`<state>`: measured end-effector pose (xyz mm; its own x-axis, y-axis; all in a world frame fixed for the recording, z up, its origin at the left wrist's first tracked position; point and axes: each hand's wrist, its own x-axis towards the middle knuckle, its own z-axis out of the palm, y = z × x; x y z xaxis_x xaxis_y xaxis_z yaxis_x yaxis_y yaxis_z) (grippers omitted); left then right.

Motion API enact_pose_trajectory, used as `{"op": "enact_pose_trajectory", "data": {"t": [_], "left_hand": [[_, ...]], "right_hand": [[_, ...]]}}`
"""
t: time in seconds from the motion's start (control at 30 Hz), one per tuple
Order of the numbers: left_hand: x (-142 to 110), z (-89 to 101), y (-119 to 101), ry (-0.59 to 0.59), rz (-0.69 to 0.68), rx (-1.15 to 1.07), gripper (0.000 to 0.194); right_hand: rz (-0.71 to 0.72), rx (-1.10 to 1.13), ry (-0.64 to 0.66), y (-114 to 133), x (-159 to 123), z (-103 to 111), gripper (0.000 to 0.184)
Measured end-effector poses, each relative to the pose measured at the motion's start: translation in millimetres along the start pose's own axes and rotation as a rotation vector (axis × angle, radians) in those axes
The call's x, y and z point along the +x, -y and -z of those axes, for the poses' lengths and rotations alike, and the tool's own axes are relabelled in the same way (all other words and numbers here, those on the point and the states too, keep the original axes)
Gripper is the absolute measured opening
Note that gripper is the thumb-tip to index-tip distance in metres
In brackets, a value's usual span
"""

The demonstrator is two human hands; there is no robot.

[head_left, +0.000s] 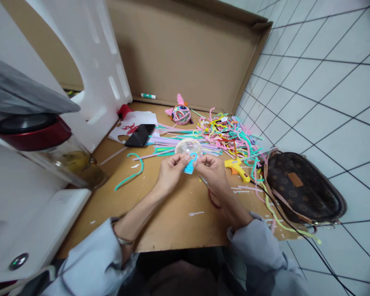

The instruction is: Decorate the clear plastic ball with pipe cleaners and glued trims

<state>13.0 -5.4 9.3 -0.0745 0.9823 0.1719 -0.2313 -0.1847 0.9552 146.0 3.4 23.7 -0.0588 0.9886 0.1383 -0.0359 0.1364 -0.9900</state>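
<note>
- The bent blue piece [189, 167] was between both hands, above the table [169, 230], just before a clear round shell [185, 144].
- The left hand [169, 170] and right hand [214, 170] pinched it with closed fingertips.
- Shaping by hand seemed in progress; the next move called for light, steady pinches.
- A yellow glue gun [241, 171] lay right of them.

Scissors [213, 200], probably, lie partly hidden.

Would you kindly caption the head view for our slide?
Left hand and right hand hold a small blue piece, a yellow glue gun lying nearby.
</note>
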Motion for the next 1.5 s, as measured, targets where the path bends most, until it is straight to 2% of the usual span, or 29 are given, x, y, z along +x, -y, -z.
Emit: {"op": "enact_pose_trajectory", "data": {"t": [0.27, 0.47, 0.57, 0.67, 0.9, 1.5], "left_hand": [[-1, -2.8, -1, 0.070, 0.112, -0.105, 0.049], [2, 1.4, 3, 0.023, 0.080, -0.087, 0.049], [3, 1.9, 3, 0.003, 0.072, -0.090, 0.050], [3, 1.2, 0, 0.017, 0.089, -0.130, 0.049], [2, 1.5, -4, 0.124, 0.224, -0.284, 0.046], [2, 2.4, -2, 0.194, 0.221, -0.310, 0.043]], "right_hand": [[0.017, 0.004, 0.001, 1, 1, 0, 0.015], [0.028, -0.010, 0.016, -3, 1, -1, 0.023], [0.037, -0.017, 0.072, 0, 1, 3, 0.027], [0.003, 0.028, 0.122, 5, 3, 9, 0.029], [-0.111, 0.147, 0.205, 3, 6, 12, 0.032], [-0.126, 0.188, 0.233, 5, 5, 10, 0.035]]}}
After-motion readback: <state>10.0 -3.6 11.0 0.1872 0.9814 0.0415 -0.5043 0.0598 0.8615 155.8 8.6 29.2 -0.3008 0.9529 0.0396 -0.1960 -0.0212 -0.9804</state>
